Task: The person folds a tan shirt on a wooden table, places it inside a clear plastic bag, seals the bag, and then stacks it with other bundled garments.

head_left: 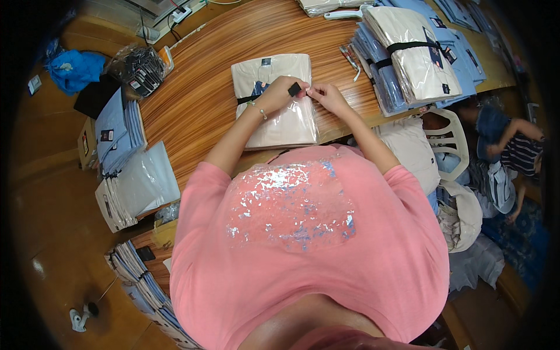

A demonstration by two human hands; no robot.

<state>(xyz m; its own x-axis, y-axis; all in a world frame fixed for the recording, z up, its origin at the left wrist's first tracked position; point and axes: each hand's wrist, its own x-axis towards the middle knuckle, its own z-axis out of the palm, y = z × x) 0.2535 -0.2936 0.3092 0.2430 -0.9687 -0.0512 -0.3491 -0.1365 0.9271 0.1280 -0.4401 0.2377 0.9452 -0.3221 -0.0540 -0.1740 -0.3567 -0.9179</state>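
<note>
1. We see a wood-grained worktop [198,81] spreading under everything at hand, its edges bent by the lens.
2. Next in size is the pink shirt [303,268] of the person at work, with a flaking white and blue print on the chest.
3. At the worktop's right side we find a tall pile, with a cream bagged bundle [417,73] leaning over a blue bagged bundle [385,87]; a black strap [408,45] crosses the cream one.
4. On the left edge we note folded blue garments [114,128] beside cream ones in clear film.
5. The cream pack [283,128] lies flat on the worktop, right in front of the person, its clear wrapping shining; both hands are at its right half.
6. The left hand [281,92] reaches across this pack. Its fingers are partly hidden, so we cannot tell how wide its grip is.
7. The right hand [329,98] comes in over the pack's right edge, its grip narrow, fingertips meeting those of the left hand. We cannot make out what lies between them.
8. A black band [247,99] runs across the pack's left part and under the left forearm.
9. A small black piece [294,89] shows against the left hand's fingers.
10. A thin bracelet [261,111] circles the left wrist.
</note>
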